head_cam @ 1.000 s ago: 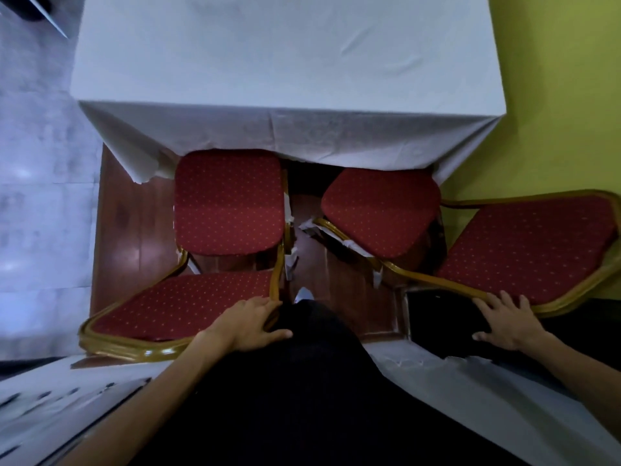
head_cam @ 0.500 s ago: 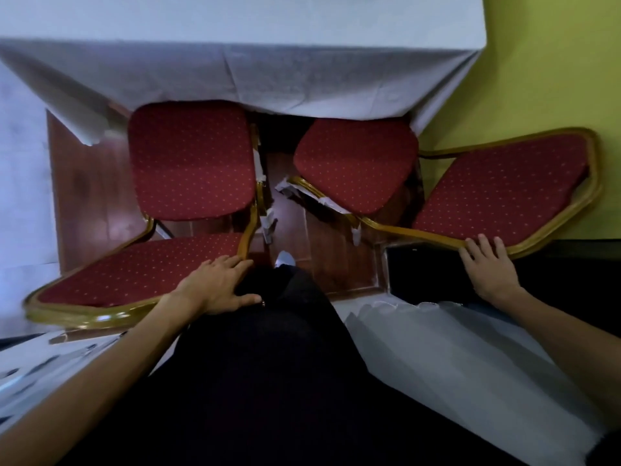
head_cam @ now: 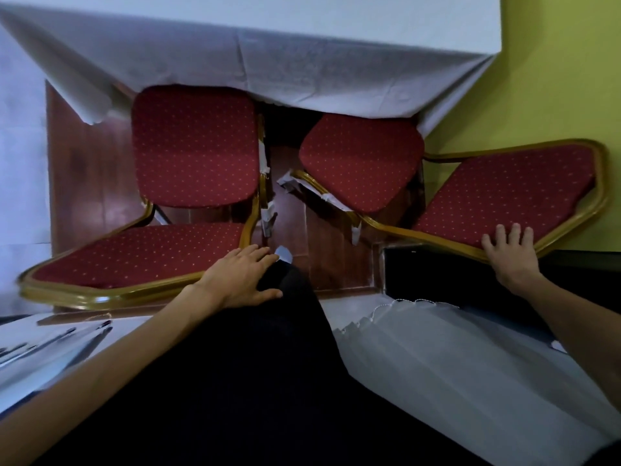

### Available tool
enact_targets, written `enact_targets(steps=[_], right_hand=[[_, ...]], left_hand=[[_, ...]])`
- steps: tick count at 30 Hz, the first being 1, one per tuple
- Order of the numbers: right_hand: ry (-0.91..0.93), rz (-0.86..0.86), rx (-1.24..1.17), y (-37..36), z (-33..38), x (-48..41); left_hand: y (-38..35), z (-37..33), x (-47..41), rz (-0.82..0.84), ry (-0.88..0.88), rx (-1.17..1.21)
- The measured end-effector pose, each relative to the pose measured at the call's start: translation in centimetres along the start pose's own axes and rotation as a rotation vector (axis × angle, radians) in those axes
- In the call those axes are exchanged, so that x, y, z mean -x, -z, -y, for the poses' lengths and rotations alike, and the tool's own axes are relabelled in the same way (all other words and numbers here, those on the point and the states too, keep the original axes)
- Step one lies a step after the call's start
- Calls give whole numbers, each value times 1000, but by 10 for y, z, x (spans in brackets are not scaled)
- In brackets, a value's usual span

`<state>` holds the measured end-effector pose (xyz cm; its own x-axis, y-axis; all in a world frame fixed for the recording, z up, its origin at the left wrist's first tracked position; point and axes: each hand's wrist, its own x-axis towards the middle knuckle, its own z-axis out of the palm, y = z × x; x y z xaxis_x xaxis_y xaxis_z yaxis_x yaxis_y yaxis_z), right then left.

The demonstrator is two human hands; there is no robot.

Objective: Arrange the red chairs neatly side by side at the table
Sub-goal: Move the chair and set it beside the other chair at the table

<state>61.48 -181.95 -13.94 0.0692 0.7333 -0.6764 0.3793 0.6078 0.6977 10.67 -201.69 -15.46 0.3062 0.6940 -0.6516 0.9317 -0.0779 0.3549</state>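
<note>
Two red chairs with gold frames stand at a table (head_cam: 302, 62) under a white cloth. The left chair (head_cam: 195, 146) faces the table squarely, its seat partly under the cloth. The right chair (head_cam: 363, 159) is turned at an angle, its backrest (head_cam: 504, 193) swung out toward the green wall. My left hand (head_cam: 242, 277) grips the top rail of the left chair's backrest (head_cam: 134, 253) at its right end. My right hand (head_cam: 510, 253) holds the top edge of the right chair's backrest, fingers spread over the red padding.
A green wall (head_cam: 554, 79) rises close on the right. Dark wood floor (head_cam: 84, 179) shows under the chairs, pale tiles (head_cam: 20, 163) on the left. White pleated fabric (head_cam: 453, 358) lies at lower right, a dark box (head_cam: 437, 274) behind it. My dark clothing (head_cam: 252, 381) fills the bottom centre.
The view has shifted toward the table. Both hands stay on the chair backs, and the right chair remains angled; the left hand has slid slightly along the rail.
</note>
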Motion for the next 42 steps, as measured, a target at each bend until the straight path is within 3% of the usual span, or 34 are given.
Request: enact_targets(steps=[14, 22, 27, 31, 36, 42], right_hand=[[119, -14, 96, 92, 80, 68], [319, -18, -114, 189, 163, 131], [463, -177, -260, 218, 197, 155], [550, -369, -408, 201, 203, 162], [715, -610, -600, 133, 147, 147], [670, -660, -729, 52, 77, 123]], left_hand=[[6, 11, 20, -99, -124, 85], [2, 33, 47, -161, -195, 77], [1, 31, 51, -188, -179, 46], [0, 24, 47, -177, -133, 24], [3, -6, 24, -131, -111, -9], [11, -96, -10, -30, -311, 108]])
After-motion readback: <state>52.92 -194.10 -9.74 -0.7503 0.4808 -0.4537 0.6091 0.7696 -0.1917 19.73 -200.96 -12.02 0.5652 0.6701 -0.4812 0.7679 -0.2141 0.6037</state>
